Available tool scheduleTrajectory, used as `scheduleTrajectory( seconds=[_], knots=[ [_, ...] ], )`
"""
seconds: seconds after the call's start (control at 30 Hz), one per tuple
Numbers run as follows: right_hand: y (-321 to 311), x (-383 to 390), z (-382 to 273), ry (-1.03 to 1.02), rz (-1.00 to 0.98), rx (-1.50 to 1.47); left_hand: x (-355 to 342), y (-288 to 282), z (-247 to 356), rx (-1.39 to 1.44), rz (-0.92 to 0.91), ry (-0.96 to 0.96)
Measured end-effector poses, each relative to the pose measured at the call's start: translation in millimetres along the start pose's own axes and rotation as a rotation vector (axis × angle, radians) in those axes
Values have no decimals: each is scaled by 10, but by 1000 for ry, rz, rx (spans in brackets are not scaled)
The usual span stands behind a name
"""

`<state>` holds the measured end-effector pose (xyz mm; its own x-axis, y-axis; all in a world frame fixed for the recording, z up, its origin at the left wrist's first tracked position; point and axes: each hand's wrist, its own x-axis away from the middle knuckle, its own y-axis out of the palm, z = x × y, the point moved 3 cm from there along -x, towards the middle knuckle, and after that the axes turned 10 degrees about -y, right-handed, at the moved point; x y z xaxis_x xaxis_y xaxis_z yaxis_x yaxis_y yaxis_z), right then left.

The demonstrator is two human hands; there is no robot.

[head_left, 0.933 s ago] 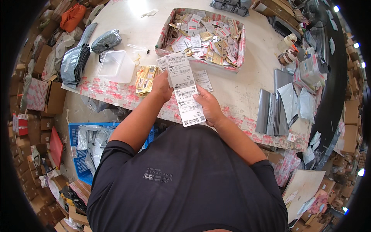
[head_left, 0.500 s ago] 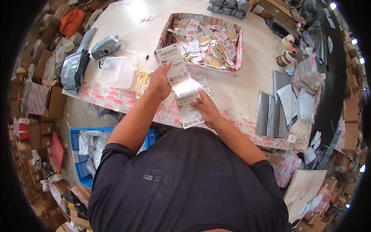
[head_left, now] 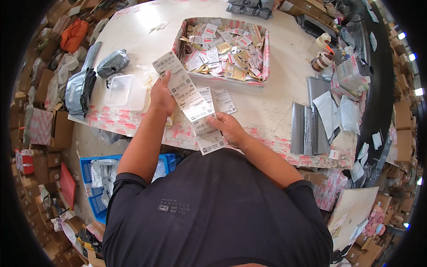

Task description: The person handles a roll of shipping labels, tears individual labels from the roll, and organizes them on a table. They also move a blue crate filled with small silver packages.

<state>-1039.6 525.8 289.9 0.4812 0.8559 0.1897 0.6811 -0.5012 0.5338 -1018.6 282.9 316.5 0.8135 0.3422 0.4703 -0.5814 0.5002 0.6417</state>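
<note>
A long strip of white printed shipping labels (head_left: 186, 92) stretches slantwise between my hands, above the near edge of the table. My left hand (head_left: 163, 95) is closed on its upper part, thumb on top. Lower down, my right hand (head_left: 229, 127) pinches the strip between thumb and fingers, and its end hangs toward my shirt. Flat on the table just beyond lie more labels (head_left: 223, 100), partly hidden by the strip. A shallow box (head_left: 266, 58) beyond my hands holds many small cards and tags (head_left: 212, 57).
To the left are a clear plastic container (head_left: 120, 90), a grey wrapped parcel (head_left: 113, 63) and dark folded bags (head_left: 80, 93). Grey mailing bags (head_left: 302, 129) and white pouches (head_left: 350, 115) lie at right. Below the table's left edge stands a blue crate (head_left: 95, 196).
The label strip has been drawn out straighter and swung left with my left hand. My right hand has moved slightly down and left, and the view has shifted a little.
</note>
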Motion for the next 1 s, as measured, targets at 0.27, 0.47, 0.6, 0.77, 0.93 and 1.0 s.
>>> scheduleTrajectory(
  seconds=[0.27,0.47,0.6,0.77,0.93,1.0],
  knots=[
    [-103,-74,98,-8,62,-64,71,189,84,65,-48,52],
    [-136,-80,79,-97,16,137,248,270,212,108,-38,85],
    [-195,-82,49,-204,48,417,321,210,316,166,-58,193],
    [-376,-88,60,-232,235,213,581,-17,570,140,-303,241],
    [-456,-43,-53,-200,259,114,1194,210,-82,-816,-339,-64],
    [-420,-9,-72,-150,201,55,1314,338,-357,-1204,-485,56]
  ],
)
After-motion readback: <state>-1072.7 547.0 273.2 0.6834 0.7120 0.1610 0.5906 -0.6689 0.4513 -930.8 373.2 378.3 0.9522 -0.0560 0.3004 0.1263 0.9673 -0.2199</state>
